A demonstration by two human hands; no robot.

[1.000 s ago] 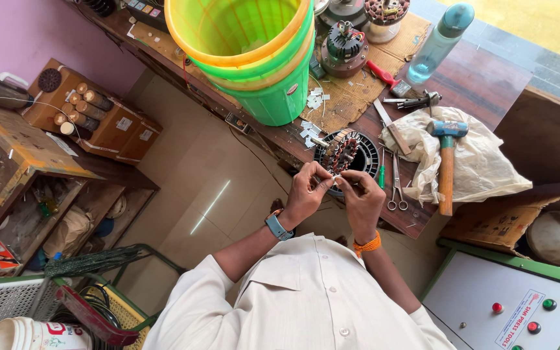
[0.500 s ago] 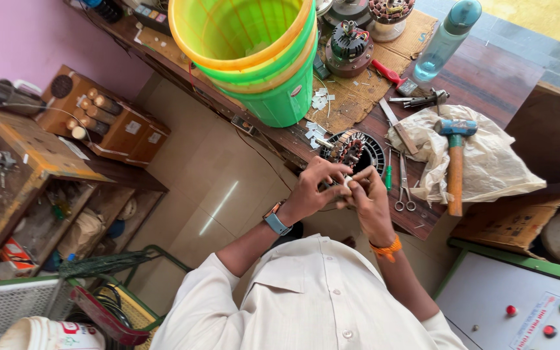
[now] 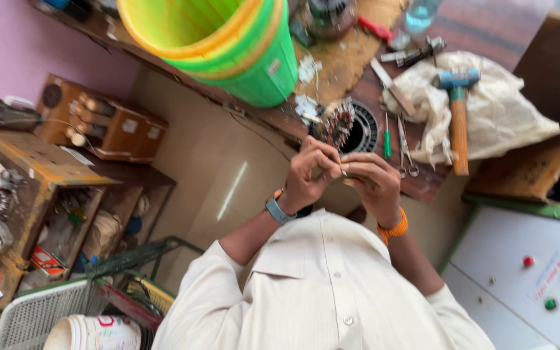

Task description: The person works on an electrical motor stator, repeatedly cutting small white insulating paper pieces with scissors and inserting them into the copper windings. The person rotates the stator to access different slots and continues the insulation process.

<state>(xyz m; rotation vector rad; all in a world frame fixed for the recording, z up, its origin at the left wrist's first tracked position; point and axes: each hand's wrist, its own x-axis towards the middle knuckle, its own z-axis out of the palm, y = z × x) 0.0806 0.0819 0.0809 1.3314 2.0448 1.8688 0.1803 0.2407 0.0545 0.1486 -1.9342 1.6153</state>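
Note:
My left hand (image 3: pixel 311 174), with a blue watch on the wrist, and my right hand (image 3: pixel 376 185), with an orange band, meet in front of my chest. Their fingertips pinch a small pale strip (image 3: pixel 343 172) between them; it is too blurred to tell what it is. Just beyond the hands, a round motor stator (image 3: pixel 345 122) with copper windings lies on the edge of the wooden bench (image 3: pixel 351 61). The hands do not touch it.
Stacked green and yellow buckets (image 3: pixel 228 45) stand at the bench's left. A blue-headed hammer (image 3: pixel 458 120) lies on a white bag (image 3: pixel 507 113), beside scissors (image 3: pixel 404 148) and a green screwdriver (image 3: pixel 387 136). A white control box (image 3: pixel 526 272) sits right; cluttered wooden shelves (image 3: pixel 66 181) stand left.
Both hands have drawn back a little from the stator toward my chest, still pinched together. The view has tilted and moved closer to the bench.

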